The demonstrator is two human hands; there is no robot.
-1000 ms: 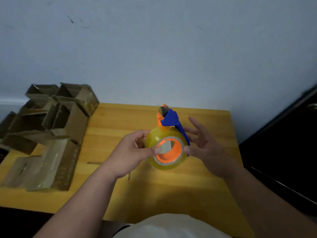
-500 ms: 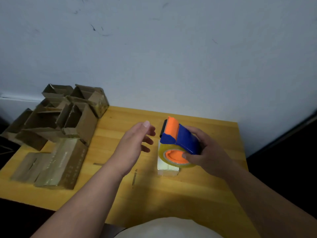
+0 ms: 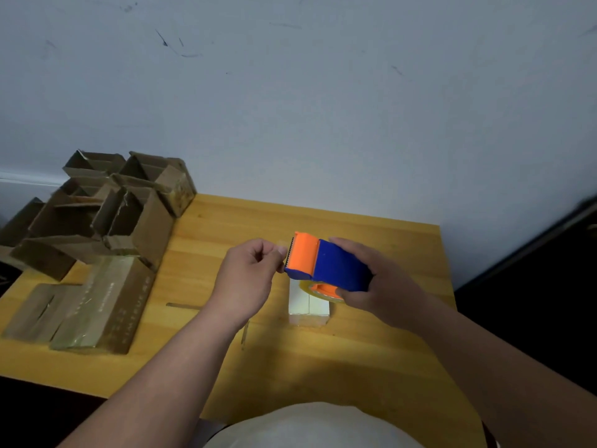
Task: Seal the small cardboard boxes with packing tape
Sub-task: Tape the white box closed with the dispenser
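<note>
A small pale cardboard box (image 3: 309, 304) stands in the middle of the wooden table (image 3: 355, 360). Just above it, my right hand (image 3: 376, 286) grips a blue and orange tape dispenser (image 3: 326, 265) holding a yellowish tape roll. The dispenser's toothed orange front points left. My left hand (image 3: 250, 274) is at that front edge, thumb and forefinger pinching the clear tape end (image 3: 281, 245). The dispenser hides the box's far part.
A pile of several open brown cardboard boxes (image 3: 106, 208) fills the table's back left corner. Flattened, taped boxes (image 3: 97, 305) lie in front of it. Thin strips (image 3: 182, 306) lie on the wood. A wall rises behind; a dark area borders the right edge.
My right hand took over the dispenser and turned it flat over the box. My left hand let go, opened, then came back to pinch the tape end at the cutter.
</note>
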